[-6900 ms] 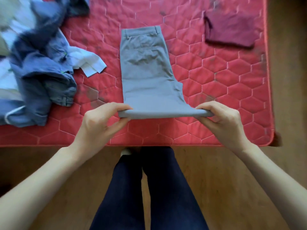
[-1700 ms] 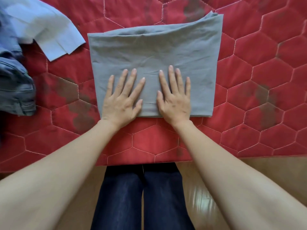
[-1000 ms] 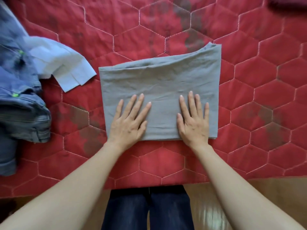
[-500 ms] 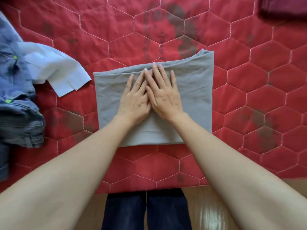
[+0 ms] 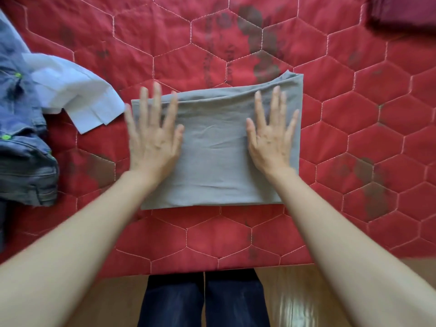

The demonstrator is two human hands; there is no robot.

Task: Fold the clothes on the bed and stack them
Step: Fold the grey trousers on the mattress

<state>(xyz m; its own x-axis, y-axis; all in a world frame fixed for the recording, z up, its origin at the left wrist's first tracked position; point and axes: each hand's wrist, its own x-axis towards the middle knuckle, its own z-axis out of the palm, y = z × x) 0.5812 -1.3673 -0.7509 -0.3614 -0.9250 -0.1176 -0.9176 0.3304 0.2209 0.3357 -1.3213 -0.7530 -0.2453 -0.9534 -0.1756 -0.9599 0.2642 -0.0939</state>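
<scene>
Both hands lie flat with fingers straight and spread, gripping nothing. The left hand presses the left end of the folded grey trousers, its fingers blurred and reaching past the far fold; the right hand presses the right end. The trousers form a smooth, faintly creased woven rectangle, long axis running left to right, near the front edge of the red hexagon-quilted bed cover. At the left edge sit crumpled blue jeans and a white shirt; a maroon garment occupies the far right corner.
</scene>
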